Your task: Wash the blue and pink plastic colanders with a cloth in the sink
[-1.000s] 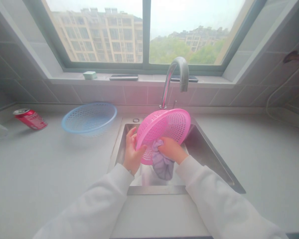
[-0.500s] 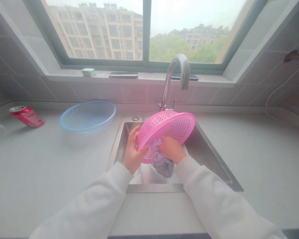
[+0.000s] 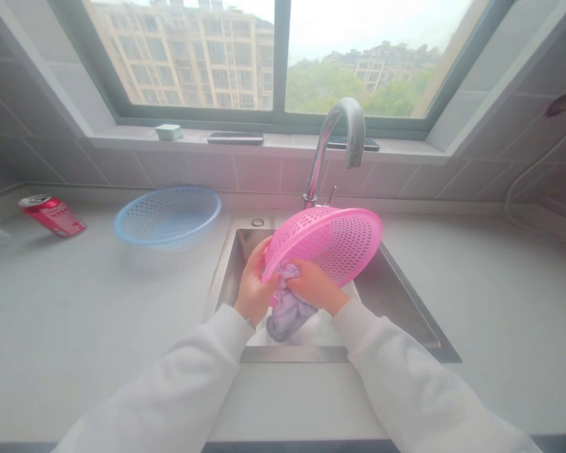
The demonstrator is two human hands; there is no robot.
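Note:
Over the steel sink point(image 3: 396, 296), a pink plastic colander point(image 3: 353, 242) is held tilted, its open side facing me and to the right. My left hand point(image 3: 256, 284) is closed on the colander's left rim, thumb in front and fingers behind. My right hand point(image 3: 315, 284) is closed on a crumpled light purple cloth point(image 3: 290, 311), pressed against the inside of the colander near the left rim. The cloth's lower end hangs below the rim. Part of the colander's lower wall is hidden behind the cloth and my right hand.
A curved metal faucet point(image 3: 349, 119) rises behind the colander. On the counter to the left are a blue colander point(image 3: 170, 236) and a tilted red can point(image 3: 56, 217). A green block point(image 3: 168, 131) and a flat dark-topped object point(image 3: 236, 138) lie on the windowsill.
My right hand and the cloth have moved left along the colander, closer to my left hand. The colander has turned slightly and shifted a little to the right.

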